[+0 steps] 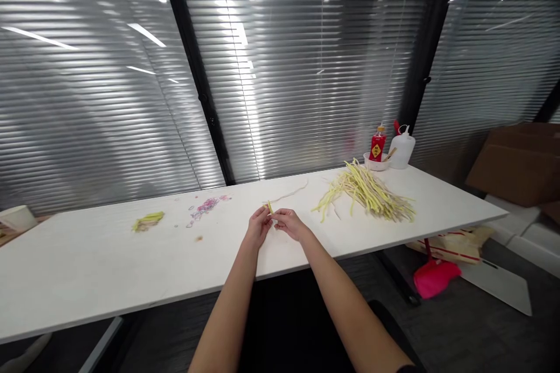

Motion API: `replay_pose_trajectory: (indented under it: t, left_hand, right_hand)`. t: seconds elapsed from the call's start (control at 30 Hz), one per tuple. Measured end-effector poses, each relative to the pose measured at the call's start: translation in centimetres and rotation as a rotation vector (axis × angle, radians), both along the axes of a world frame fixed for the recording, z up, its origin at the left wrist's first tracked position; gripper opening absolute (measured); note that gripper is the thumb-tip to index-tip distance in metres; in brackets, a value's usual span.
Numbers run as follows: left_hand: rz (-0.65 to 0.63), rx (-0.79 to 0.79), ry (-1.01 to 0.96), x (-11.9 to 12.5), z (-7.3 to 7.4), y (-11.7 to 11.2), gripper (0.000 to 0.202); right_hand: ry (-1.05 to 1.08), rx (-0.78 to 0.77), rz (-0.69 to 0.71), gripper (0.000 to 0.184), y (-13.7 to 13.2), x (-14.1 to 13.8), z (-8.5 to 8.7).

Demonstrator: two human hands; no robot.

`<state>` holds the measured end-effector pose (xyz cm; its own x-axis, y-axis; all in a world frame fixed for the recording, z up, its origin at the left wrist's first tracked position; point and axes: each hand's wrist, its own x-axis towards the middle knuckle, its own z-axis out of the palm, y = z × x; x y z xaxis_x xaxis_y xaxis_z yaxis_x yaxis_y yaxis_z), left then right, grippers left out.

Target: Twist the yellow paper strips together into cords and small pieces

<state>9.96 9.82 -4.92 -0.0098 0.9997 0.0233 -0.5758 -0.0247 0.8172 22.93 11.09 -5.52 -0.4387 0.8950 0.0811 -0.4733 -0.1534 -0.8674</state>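
My left hand [259,226] and my right hand [289,224] meet above the white table [236,262], their fingertips closed together. Between them is a short yellow-green stalk [270,207], pinched by both hands; its lower part is hidden by the fingers. Just beyond my hands, a thin pale strand [291,193] lies on the tabletop. To the right spreads a large loose heap of long yellow-green stalks [371,192]. Off to the left lies a small bundle of short cut stalks [149,221]. Nearer to my left hand are scattered pink and purple loops [205,207], resembling rubber bands.
At the back right corner, a red bottle [377,147] stands in a shallow white bowl [370,164] beside a white jug [401,150]. A white roll-shaped object [18,218] sits at the far left. A pink dustpan [435,277] lies on the floor. Blinds border the table's back.
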Motion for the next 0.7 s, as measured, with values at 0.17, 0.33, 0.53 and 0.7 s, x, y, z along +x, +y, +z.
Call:
replay_pose_trajectory:
  t: [0.17, 0.33, 0.53, 0.7]
  left_hand:
    - [-0.012, 0.028, 0.027, 0.19, 0.15, -0.29, 0.034]
    - [-0.023, 0.027, 0.025, 0.35, 0.31, -0.54, 0.041]
    - [-0.02, 0.01, 0.006, 0.12, -0.05, -0.31, 0.038]
    - [-0.018, 0.008, -0.018, 0.01, -0.03, -0.26, 0.031]
  right_hand:
    - [-0.026, 0.025, -0.015, 0.022, -0.03, -0.02, -0.08]
    - [-0.058, 0.06, -0.021, 0.021, -0.05, 0.02, -0.3]
    - [-0.076, 0.079, -0.043, 0.023, 0.01, -0.06, -0.54]
    - [-0.029, 0.051, -0.059, 0.027, 0.06, -0.1, -0.59]
